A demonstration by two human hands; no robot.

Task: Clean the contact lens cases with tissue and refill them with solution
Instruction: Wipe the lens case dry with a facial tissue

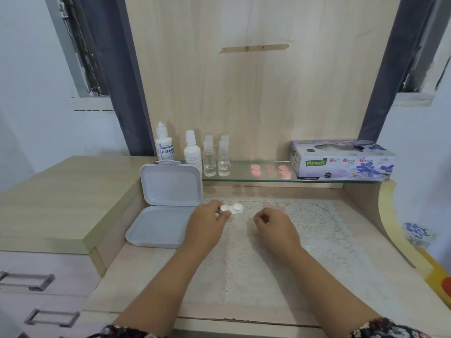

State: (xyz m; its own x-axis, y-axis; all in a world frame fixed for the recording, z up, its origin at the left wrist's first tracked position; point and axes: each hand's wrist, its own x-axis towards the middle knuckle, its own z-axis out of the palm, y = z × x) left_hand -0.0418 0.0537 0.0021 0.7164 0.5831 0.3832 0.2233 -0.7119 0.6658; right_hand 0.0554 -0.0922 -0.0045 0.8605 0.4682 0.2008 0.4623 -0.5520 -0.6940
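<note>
Fingers point(225, 214) of left hand point(207, 223) pinch white lens case point(232, 208).

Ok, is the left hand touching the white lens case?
Touching. The head view shows the left hand pinching one end of the white lens case between fingers and thumb.

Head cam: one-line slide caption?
Left hand pinches a white lens case over the lace mat; right hand curled beside it.
</note>
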